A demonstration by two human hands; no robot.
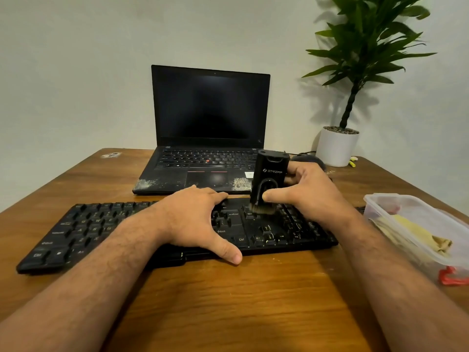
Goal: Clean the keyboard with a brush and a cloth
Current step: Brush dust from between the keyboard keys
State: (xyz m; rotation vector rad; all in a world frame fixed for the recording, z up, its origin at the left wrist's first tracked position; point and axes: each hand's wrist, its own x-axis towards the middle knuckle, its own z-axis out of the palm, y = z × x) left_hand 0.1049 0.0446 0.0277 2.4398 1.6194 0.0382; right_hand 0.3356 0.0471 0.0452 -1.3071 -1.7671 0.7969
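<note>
Fingers of right hand grip brush on keyboard; left hand rests flat, spread.

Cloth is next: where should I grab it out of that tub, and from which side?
Pinch the bunched yellow cloth at its raised fold, coming straight down with the right hand after parking the brush. The clear tub has no lid on, and its walls block any sideways approach.

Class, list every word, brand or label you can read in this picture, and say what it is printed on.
"STRIFF", as far as it can be made out: on the black brush that the right hand grips.
"Enter", "Shift", "Ctrl", "Alt": on keys of the keyboard under the left hand.
Laptop key legends: too small to read.
</note>
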